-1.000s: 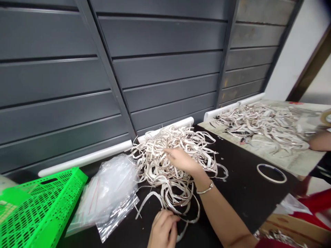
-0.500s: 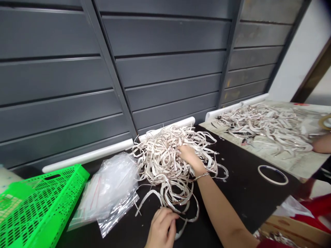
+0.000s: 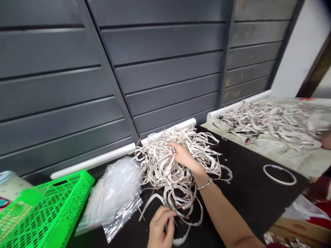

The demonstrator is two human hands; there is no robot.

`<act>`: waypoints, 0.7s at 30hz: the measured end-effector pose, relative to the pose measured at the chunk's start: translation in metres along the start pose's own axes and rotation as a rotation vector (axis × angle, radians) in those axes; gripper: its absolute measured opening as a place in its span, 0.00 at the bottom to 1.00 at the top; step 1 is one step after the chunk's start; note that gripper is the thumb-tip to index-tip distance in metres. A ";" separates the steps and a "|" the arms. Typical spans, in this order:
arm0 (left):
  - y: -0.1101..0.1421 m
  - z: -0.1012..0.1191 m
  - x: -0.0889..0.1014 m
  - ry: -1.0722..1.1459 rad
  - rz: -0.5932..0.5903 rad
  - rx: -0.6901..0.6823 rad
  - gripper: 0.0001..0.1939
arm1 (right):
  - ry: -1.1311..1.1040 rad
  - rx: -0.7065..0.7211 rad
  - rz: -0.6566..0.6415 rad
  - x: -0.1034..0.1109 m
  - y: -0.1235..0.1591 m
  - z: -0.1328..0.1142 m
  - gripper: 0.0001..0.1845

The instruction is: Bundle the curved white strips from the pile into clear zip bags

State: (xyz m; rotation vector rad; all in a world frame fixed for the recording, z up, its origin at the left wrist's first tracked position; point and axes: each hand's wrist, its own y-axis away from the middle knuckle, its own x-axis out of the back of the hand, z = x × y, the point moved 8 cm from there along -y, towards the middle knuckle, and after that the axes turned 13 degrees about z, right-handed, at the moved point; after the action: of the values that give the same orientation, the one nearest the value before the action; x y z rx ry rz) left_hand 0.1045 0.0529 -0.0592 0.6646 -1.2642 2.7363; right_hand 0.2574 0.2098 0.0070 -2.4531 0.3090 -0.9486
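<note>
A: Where was the tangle of pale strips?

B: Heaped on the black table.

A: The grips?

B: The left grip pinched one strip low at the edge, a sensible hold. The right grip curled into the heap; clamped or not, I couldn't tell.

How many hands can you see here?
3: the person's right hand in the strip pile, their left hand just below it, and a co-worker's hand cut off at the right edge. More may be hidden.

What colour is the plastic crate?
The crate is bright green, perforated; best in the head view.
</note>
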 end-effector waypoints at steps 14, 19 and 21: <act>-0.091 0.061 0.127 0.236 0.669 0.130 0.03 | 0.072 0.026 -0.118 0.007 0.012 -0.011 0.20; -0.092 0.047 0.115 0.262 0.518 0.259 0.05 | 0.077 0.132 -0.225 -0.009 0.017 -0.022 0.20; -0.092 0.043 0.112 0.254 0.471 0.286 0.06 | 0.136 0.127 -0.246 -0.011 0.019 -0.021 0.15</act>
State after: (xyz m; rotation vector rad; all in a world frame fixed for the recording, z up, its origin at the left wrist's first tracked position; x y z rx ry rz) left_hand 0.0384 0.0680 0.0759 0.0121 -1.0947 3.2815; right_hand 0.2341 0.1907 0.0043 -2.3511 -0.0093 -1.2028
